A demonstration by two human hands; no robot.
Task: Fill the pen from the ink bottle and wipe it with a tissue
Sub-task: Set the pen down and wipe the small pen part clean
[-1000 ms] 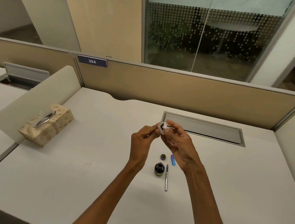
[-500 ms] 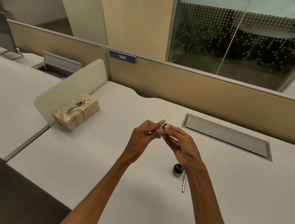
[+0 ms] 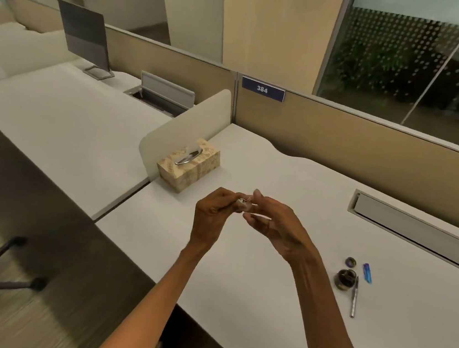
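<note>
Two bare hands meet above a white worktop (image 3: 237, 290). The left hand (image 3: 213, 215) and the right hand (image 3: 271, 222) together pinch a small wad of white tissue (image 3: 243, 204) between their fingertips; something dark shows inside it, probably the pen's inked front part, but it is too small and blurred to be sure. Both hands are closed on the wad.

Well to the right on the worktop stands the open ink bottle (image 3: 346, 279), its cap (image 3: 351, 262) just behind it. A silver pen barrel (image 3: 354, 297) lies touching or just beside the bottle, with a small blue piece (image 3: 366, 273) near it. A patterned tissue box (image 3: 188, 166) sits behind the hands, against a divider.

This looks like the wiping step. To do it well, turn the part gently inside the tissue, press lightly, and keep the stained side folded inward so fingers and worktop stay clean.

The only readable writing is a blue plate (image 3: 262, 89) on the partition: "384". No brand can be read on the bottle or box.
</note>
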